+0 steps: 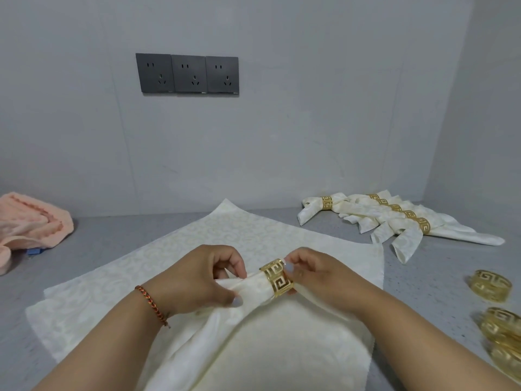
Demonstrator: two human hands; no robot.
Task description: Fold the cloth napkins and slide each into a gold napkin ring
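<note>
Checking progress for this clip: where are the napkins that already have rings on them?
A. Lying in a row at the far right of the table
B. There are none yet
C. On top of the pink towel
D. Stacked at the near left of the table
A: the finished napkins lie side by side at the far right near the wall, while the pink towel at far left carries none of them.

Six ringed napkins (five finished, one in hand), loose gold rings about four, three wall sockets.
</note>
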